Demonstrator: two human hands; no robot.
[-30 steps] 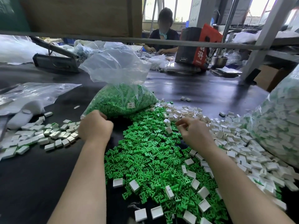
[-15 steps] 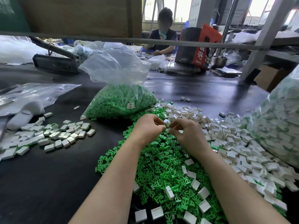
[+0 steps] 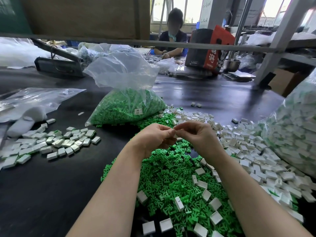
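At the far left a clear bag [image 3: 34,100] lies flat on the black table [image 3: 51,194]. Just right of it is a loose heap of blocks [image 3: 56,142], white with green edges.

Further right stands an open-topped sack [image 3: 128,106] full of green parts. It carries a small white sticker [image 3: 138,111] low on its front, with print too small to read.

In front of the sack, the left hand [image 3: 152,139] has its fingers curled, thumb and forefinger pinching a white piece [image 3: 175,135]. The right hand [image 3: 200,135] pinches the same piece from the other side, its remaining fingers loosely bent. The piece is held in the air between the two hands, above the far part of the green pile [image 3: 171,177]. Fingertips cover most of it, so I cannot tell its long axis or which way it points.

White shells [image 3: 248,147] spread from the green pile toward the right, and a few lie on the green parts.

Behind, past the middle, a box [image 3: 212,48] shows a red face with white Chinese characters that I cannot read with certainty. The small print on its black side is illegible.

At the far right a big bag [image 3: 294,130] bulges with white and green pieces.
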